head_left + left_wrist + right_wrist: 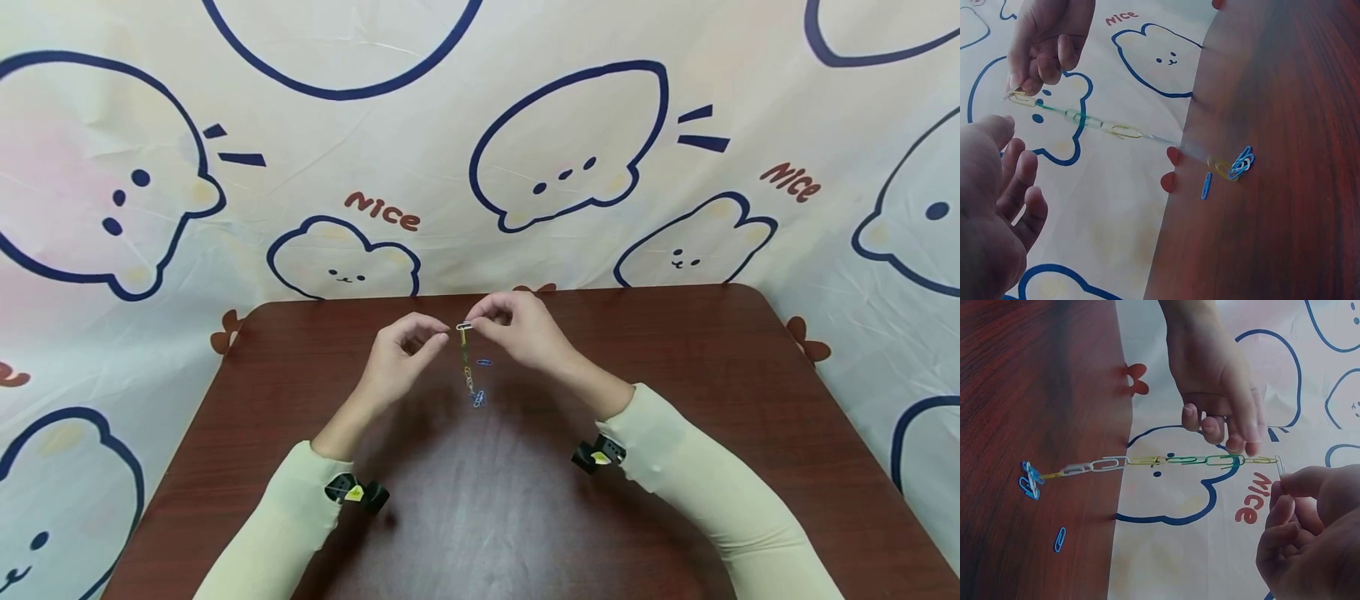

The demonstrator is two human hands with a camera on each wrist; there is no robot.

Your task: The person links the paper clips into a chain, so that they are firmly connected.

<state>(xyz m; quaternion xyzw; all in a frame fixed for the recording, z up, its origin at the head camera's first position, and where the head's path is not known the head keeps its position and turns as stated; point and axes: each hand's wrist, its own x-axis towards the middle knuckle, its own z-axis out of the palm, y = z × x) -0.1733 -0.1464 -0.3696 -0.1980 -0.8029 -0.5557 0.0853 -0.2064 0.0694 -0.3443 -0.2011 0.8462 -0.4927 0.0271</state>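
Note:
My right hand (521, 331) pinches a white paper clip (464, 326) between thumb and index finger. From it a chain of linked paper clips (1219, 460) hangs down, with yellow, green and white links. Several blue paper clips (1242, 164) are bunched at its lower end, low over the table. Close beside the top of the chain is my left hand (401, 354), holding nothing, its fingers loosely bent. In the right wrist view, the left fingertips hover just above the upper yellow link.
A single loose blue paper clip (484, 362) lies on the dark brown table (480, 517), close to the chain. Behind the table's far edge hangs a pale cloth (442, 150) printed with cartoon outlines. Each sleeve carries a small black wrist camera (600, 454).

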